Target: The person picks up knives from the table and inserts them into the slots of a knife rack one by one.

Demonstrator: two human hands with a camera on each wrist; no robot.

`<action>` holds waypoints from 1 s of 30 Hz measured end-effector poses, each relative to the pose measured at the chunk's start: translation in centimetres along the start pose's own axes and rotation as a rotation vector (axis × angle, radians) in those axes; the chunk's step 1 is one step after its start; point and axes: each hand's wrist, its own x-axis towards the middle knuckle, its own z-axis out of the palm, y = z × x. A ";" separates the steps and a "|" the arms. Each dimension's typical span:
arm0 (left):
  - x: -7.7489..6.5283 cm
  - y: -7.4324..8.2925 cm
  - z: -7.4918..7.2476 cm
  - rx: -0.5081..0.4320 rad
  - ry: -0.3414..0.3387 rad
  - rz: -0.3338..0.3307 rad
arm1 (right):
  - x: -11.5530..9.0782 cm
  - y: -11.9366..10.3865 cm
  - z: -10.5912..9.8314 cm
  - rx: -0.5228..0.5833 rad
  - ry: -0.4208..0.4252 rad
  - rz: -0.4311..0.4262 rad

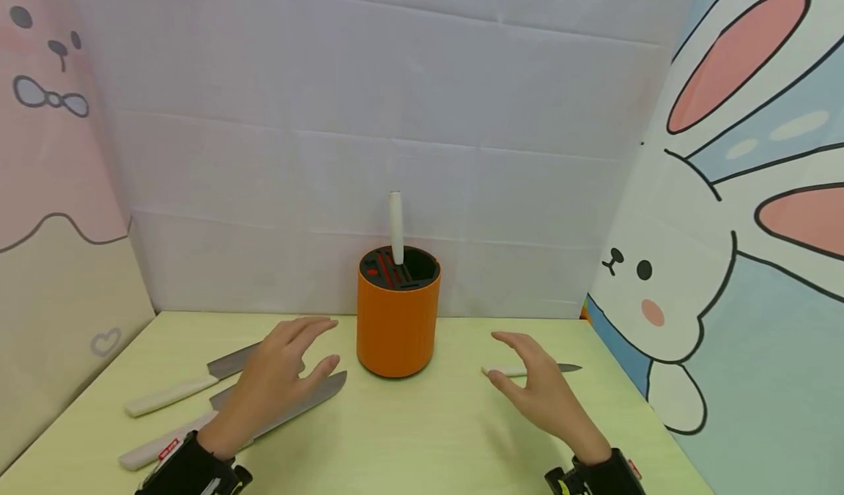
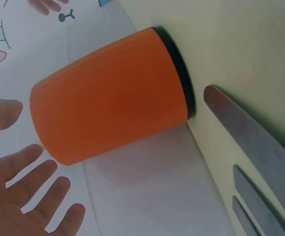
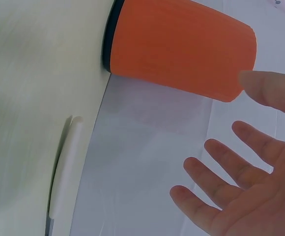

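An orange round knife block [image 1: 398, 334] with a black slotted top stands mid-table toward the back. One white handle [image 1: 395, 228] sticks up out of it. My left hand [image 1: 280, 378] hovers above several white-handled knives on the left, fingers spread and holding nothing. A long blade [image 1: 330, 389] and a white handle [image 1: 171, 395] show around it; the hand partly hides the knives in the head view. On the right, my right hand [image 1: 537, 389] is held over a small knife [image 3: 66, 169] with a white handle, its fingers apart and the palm bare.
The pale yellow table [image 1: 422, 451] ends at a white cloth backdrop [image 1: 369, 114] just behind the block. Printed panels rise at the sides, a pink and cream one [image 1: 59, 165] on the left and a rabbit one [image 1: 765, 348] on the right.
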 end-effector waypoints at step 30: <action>-4.6 -0.2 2.3 0.018 -0.029 -0.005 | -0.3 7.3 -0.3 -0.139 -0.186 -0.033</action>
